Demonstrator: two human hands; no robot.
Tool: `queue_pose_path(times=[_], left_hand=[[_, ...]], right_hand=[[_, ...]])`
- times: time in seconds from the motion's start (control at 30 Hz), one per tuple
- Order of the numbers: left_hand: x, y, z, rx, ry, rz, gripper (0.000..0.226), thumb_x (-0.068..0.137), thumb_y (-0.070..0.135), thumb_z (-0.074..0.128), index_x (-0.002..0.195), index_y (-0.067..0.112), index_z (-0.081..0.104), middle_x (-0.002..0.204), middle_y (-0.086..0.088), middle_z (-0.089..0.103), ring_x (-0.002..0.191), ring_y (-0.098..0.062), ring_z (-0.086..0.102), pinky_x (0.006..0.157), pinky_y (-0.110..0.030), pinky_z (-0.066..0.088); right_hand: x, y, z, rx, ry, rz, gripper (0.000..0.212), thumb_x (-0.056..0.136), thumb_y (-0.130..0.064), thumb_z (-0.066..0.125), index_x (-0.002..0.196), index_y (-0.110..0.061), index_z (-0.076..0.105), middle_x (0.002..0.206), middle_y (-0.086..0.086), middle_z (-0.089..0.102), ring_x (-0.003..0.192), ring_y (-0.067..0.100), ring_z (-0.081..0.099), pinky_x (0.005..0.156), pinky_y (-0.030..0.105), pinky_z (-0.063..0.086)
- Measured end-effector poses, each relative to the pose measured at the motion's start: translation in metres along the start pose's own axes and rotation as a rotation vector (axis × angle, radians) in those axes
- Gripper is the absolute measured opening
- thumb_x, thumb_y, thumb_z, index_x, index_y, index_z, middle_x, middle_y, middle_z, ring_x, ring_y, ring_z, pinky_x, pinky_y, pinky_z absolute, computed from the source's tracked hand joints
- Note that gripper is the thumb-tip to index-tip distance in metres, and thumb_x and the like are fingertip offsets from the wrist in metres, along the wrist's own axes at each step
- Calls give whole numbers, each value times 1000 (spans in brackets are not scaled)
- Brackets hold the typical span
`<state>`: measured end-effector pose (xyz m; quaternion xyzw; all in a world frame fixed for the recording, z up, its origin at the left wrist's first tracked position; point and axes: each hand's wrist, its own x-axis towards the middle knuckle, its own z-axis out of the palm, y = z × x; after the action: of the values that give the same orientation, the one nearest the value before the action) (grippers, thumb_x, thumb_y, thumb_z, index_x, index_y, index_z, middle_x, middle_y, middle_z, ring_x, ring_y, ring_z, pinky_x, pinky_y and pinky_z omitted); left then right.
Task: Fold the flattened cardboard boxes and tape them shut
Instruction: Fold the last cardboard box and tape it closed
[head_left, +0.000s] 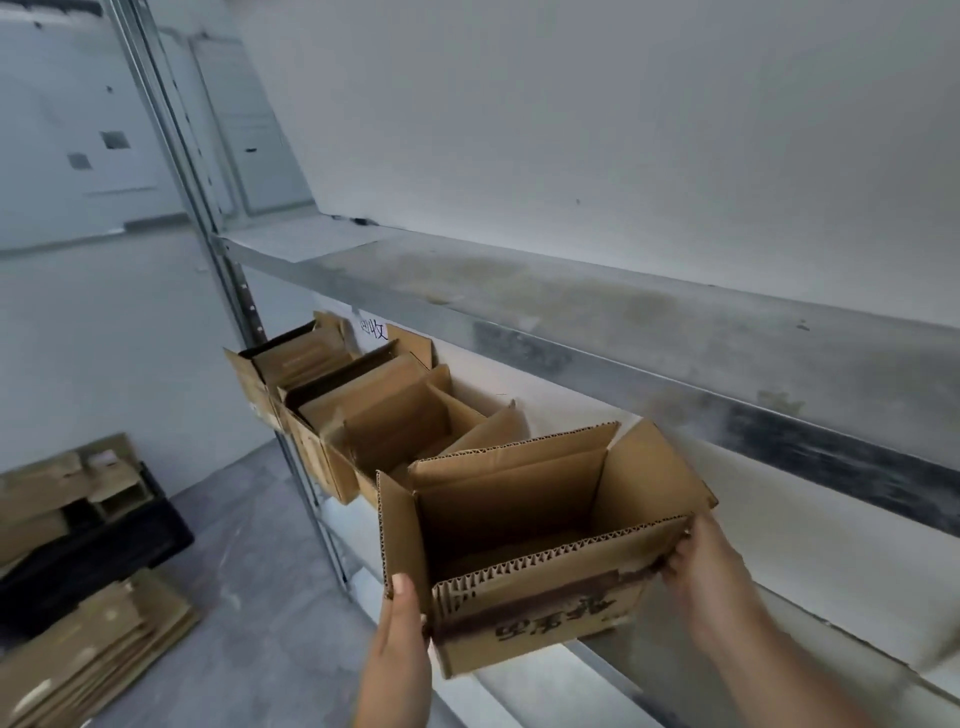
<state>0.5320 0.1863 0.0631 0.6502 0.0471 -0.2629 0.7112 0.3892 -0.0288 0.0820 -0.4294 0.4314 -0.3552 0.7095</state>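
We hold open-topped cardboard box (540, 587) above lower shelf (545, 691), just beside row of open boxes (384, 415). Left hand (400, 639) grips left corner, thumb up; right hand (701, 566) curls round right corner.

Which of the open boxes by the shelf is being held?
The nearest box, with print on its front: left hand and right hand grip its corners. The other boxes sit untouched behind.
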Motion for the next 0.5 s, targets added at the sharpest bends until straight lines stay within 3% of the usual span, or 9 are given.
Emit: queue_pose_path(times=[0.07,0.13,0.2,0.27,0.33,0.4,0.43,0.5], left_hand=[[9,6,9,-41,7,19,69,95,55,36,149,12,33,149,-14,39,135,-33,40,113,-45,34],[18,4,17,-60,30,58,61,98,50,33,149,16,32,147,-10,42,133,-28,41,112,-44,35],[20,3,20,-92,23,91,52,100,44,31,146,19,35,138,-5,46,123,-21,45,106,-39,40],[23,3,21,-88,26,112,43,101,41,33,138,21,41,130,-2,49,117,-18,47,100,-34,41],[23,0,21,-69,-12,115,38,101,40,33,134,25,44,130,1,50,118,-19,50,101,-31,39],[22,-3,19,10,-59,172,33,99,44,32,123,29,48,134,1,52,115,-12,53,102,-30,40],[22,-3,18,75,-103,210,41,95,54,32,125,32,49,137,3,50,117,-9,51,104,-29,39],[22,-3,16,221,-202,265,67,80,78,32,139,46,35,146,20,36,131,-5,36,114,-37,31]], right_hand=[[15,-7,22,-29,-62,-49,37,106,-42,31,105,-27,65,97,-10,73,87,3,67,79,25,47],[31,-7,37,-112,-75,-79,43,106,-43,24,101,-29,65,90,-13,75,89,3,67,73,21,48],[44,4,40,-229,-2,-162,48,105,-43,25,105,-18,66,96,-1,74,95,16,67,74,26,53],[50,20,34,-383,185,-217,53,97,-51,35,103,-5,59,99,14,63,92,32,61,74,35,48],[47,39,29,-485,238,-210,49,94,-55,46,98,-6,54,99,17,58,87,30,58,69,34,45],[40,56,35,-415,45,-116,24,96,-43,54,103,-21,54,111,13,61,96,27,61,80,44,54],[38,62,40,-379,-63,-75,15,96,-36,58,108,-29,53,117,10,61,102,26,62,90,50,53],[38,71,47,-418,-256,-92,40,93,-28,64,127,-40,46,131,2,57,117,21,57,104,47,45]])
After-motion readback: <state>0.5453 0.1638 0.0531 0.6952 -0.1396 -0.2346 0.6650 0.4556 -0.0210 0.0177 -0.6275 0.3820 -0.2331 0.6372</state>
